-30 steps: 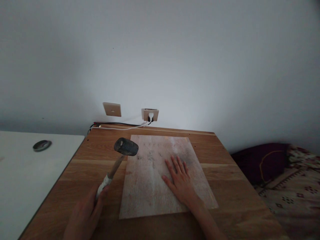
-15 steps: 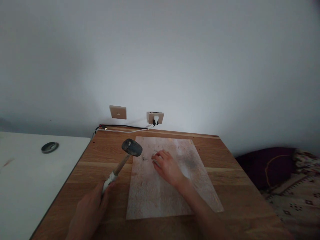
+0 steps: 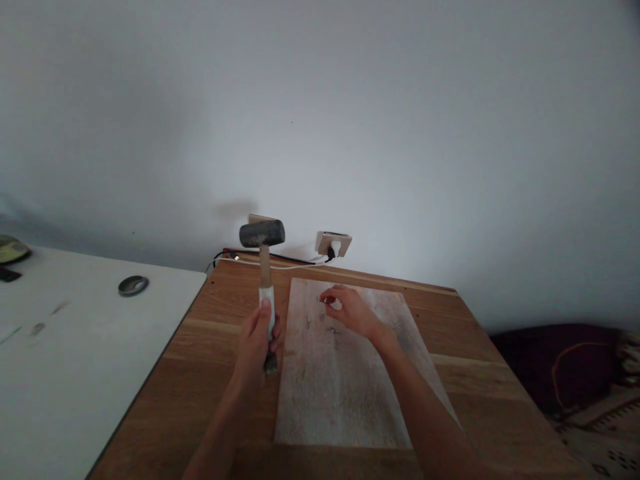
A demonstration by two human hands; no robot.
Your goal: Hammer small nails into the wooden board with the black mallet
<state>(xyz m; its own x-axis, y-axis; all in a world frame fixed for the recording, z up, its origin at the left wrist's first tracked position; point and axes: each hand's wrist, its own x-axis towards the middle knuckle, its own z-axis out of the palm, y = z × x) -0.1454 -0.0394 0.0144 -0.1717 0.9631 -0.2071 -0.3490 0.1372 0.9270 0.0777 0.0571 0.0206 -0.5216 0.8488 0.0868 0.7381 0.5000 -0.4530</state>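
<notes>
I find that the right hand [image 3: 353, 312] has left the flat, spread-out position it had on the board [image 3: 330, 393] a second ago and is now curled near the board's far edge. The mallet [image 3: 263, 233] has also been brought more upright. In my judgement, this marks a change from steadying the board to handling the small pieces, with no blow being struck at this instant.

The left hand [image 3: 256, 337] is clasped around the mallet's white grip; the head stands above and beyond those fingers, clear of the board, and the dark handle end protrudes below them. The left forearm comes up from the near side, left of the board.

The right forearm slants in across the board from its near right side, wrist bent, thumb and forefinger drawn toward each other in a pinching shape. Whether the tips meet, or grasp a small piece, I cannot tell. The board lies beneath these fingers on the wooden table [image 3: 200, 360]. Small pieces [image 3: 333, 331] lie just nearer than the fingertips; their exact kind is too small to determine.
</notes>
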